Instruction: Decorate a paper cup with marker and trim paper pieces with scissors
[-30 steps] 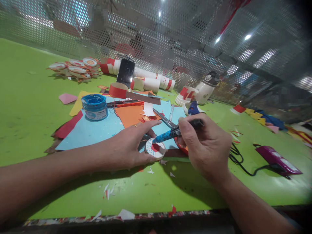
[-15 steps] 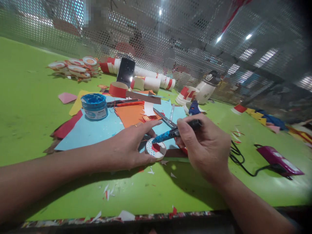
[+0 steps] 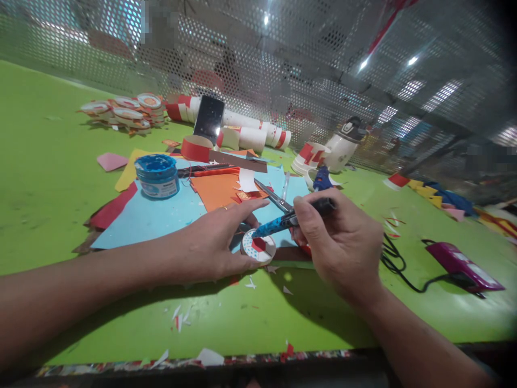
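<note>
A small round white disc (image 3: 264, 252) with a red centre and blue dots is gripped at its edge by my left hand (image 3: 214, 240), thumb at the near side and fingers at the far side. My right hand (image 3: 343, 242) is closed around a black pen (image 3: 286, 220) smeared with blue paint. The pen's blue tip touches or hovers just over the disc's upper left part; which one I cannot tell. Left of the hands, an open jar of blue paint (image 3: 156, 178) stands on light blue paper (image 3: 133, 223). Scissors (image 3: 272, 195) lie beyond the disc, partly hidden.
Behind are a phone (image 3: 209, 118), white and red paper cups (image 3: 252, 138), stacked paper pieces (image 3: 129, 114) and a white bottle (image 3: 341, 146). A blue glue gun (image 3: 322, 179) lies beyond my right hand. A purple device (image 3: 464, 267) with a black cord lies right. Paper scraps litter the green table (image 3: 133, 323).
</note>
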A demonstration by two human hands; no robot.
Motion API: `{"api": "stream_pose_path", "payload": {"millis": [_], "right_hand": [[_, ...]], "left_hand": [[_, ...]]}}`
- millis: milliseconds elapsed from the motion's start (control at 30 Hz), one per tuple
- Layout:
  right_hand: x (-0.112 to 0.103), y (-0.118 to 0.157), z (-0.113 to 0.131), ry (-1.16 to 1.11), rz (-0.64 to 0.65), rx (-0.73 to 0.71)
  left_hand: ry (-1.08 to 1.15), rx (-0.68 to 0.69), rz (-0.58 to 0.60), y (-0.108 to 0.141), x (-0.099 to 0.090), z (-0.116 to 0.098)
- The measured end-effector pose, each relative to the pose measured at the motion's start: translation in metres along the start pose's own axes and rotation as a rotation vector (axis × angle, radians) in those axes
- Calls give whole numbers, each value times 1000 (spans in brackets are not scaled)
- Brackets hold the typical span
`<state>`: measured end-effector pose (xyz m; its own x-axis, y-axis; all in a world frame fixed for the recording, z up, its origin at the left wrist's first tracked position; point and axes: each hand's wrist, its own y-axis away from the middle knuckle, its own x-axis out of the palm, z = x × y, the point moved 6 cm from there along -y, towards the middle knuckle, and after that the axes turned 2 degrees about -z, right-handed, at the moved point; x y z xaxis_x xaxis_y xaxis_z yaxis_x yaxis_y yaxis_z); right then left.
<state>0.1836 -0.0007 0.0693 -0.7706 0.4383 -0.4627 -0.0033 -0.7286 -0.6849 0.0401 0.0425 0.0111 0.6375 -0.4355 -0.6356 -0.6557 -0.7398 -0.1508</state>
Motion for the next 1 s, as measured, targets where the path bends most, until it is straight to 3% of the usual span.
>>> {"api": "stream_pose_path", "payload": {"millis": [367,500,700,1000], "right_hand": [[5,-3,-6,-35,62,40],[2,-4,-4,-17,30,35],[-12,-7,1,-10,-120,16],[-7,-5,3,27,-83,-34]], "left_hand": [[-29,-15,20,0,1,3],[-19,-6,0,1,0,1],[-46,0,-6,1,-1,1],[-27,7,-11,0,-1,1]]}}
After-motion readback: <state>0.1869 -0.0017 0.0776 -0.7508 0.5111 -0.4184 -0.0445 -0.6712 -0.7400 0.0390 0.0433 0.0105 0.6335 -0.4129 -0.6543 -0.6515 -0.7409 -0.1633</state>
